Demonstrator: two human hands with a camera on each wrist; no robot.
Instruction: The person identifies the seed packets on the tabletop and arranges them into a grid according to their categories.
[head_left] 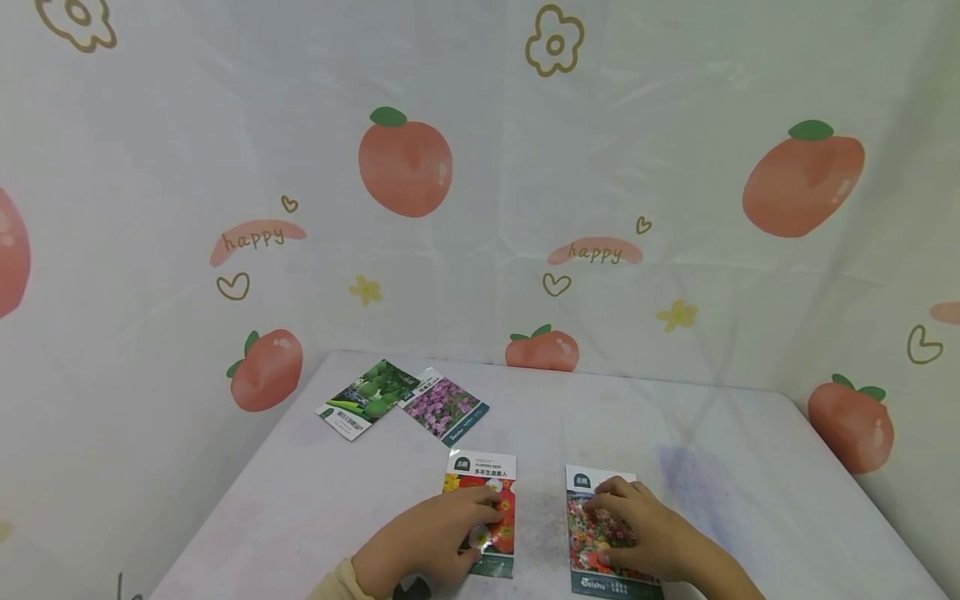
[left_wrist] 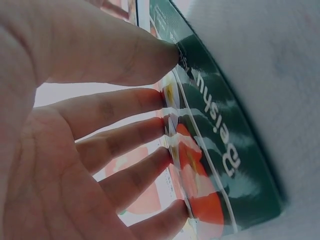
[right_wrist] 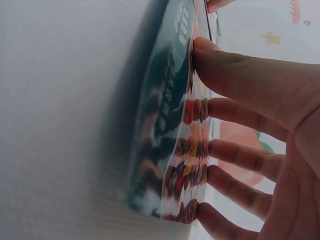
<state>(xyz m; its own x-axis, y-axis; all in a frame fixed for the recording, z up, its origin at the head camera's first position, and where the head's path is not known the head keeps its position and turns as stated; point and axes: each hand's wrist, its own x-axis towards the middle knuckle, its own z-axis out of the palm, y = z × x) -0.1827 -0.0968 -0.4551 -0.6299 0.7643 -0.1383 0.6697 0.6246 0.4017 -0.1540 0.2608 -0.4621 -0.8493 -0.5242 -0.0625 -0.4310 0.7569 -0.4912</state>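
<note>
In the head view my left hand (head_left: 446, 525) lies over a seed packet (head_left: 501, 542) printed with red, yellow and white flowers. Its thumb and fingertips touch the packet's face, with the fingers fairly straight and spread in the left wrist view, near the dark green lower band (left_wrist: 245, 165). To the right, my right hand (head_left: 648, 533) rests its fingertips on another seed packet (head_left: 585, 533), covered in small mixed flowers. The right wrist view has that thumb and those spread fingers against the glossy front, beside its green band (right_wrist: 162, 100). Both palms are raised off the packets.
Farther back on the left, a seed packet with green round fruit (head_left: 378, 390) overlaps the corner of one with purple flowers (head_left: 442, 407). All four sides of this scene's pale table (head_left: 600, 417) are not visible; a peach-printed curtain (head_left: 480, 275) hangs behind it.
</note>
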